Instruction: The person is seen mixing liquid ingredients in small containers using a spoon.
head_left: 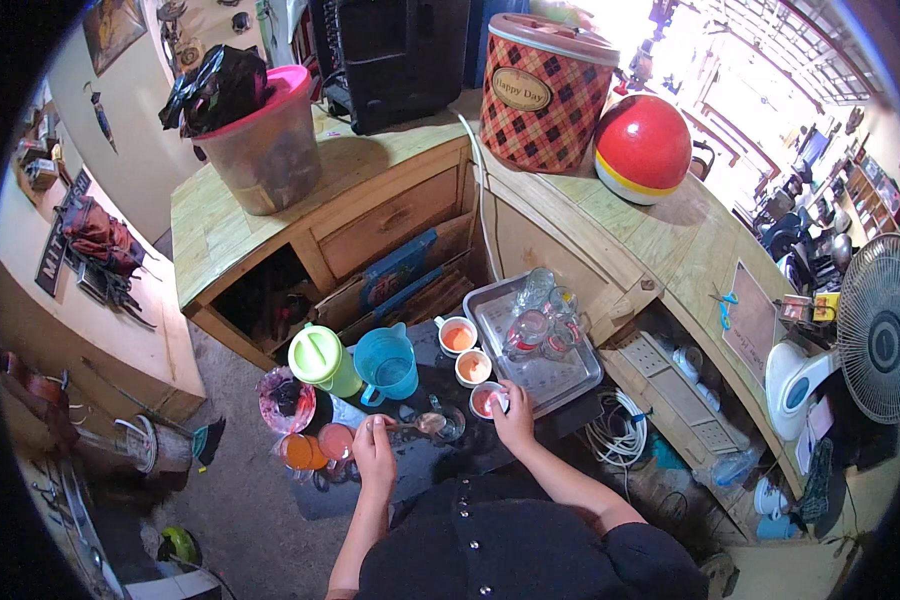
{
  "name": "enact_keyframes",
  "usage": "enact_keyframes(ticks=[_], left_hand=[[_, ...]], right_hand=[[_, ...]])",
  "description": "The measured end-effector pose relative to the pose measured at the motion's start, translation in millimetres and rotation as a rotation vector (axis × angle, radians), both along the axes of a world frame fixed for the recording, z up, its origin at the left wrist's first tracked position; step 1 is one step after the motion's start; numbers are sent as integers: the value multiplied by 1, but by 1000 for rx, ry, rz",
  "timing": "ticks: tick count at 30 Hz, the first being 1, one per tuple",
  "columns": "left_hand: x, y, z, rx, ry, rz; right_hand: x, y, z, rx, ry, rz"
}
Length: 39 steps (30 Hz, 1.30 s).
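My left hand (374,458) is closed on the handle of a spoon (430,423), whose bowl hangs over a small clear glass (451,424). My right hand (513,420) grips a white cup (483,400) with reddish contents by its handle side. Behind it stand a second white cup (473,368) and a third white cup (457,336), both with orange contents. Left of them is a blue see-through pitcher (386,363), beside a lidded light-green pitcher (322,358). Near my left hand are an orange-filled container (298,452) and a round pinkish one (336,440).
A metal tray (560,393) with several clear glasses (542,325) sits right of the cups. Farther back, a wooden counter (390,150) holds a plastic bucket (262,150), a plaid cooler (548,95) and a red ball-shaped object (642,148). At right stand a fan (875,330) and coiled white cable (615,430).
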<state>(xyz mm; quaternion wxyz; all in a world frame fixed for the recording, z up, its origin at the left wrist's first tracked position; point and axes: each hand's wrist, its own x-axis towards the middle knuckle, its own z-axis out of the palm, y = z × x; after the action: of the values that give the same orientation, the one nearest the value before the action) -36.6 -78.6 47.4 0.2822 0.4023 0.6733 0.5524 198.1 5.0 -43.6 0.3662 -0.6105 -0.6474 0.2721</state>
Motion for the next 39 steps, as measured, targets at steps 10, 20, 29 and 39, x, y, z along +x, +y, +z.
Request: enact_keyframes(ticks=[10, 20, 29, 39], left_hand=[[-8, -17, 10, 150, 56, 208], [-38, -79, 27, 225, 212, 741], [-46, -106, 20, 208, 897, 257], [-185, 17, -55, -669, 775, 91]], right_hand=[[-67, -2, 64, 254, 86, 496], [-206, -40, 92, -711, 572, 1094], [-184, -70, 133, -1147, 745, 951], [-139, -59, 120, -660, 816, 701]])
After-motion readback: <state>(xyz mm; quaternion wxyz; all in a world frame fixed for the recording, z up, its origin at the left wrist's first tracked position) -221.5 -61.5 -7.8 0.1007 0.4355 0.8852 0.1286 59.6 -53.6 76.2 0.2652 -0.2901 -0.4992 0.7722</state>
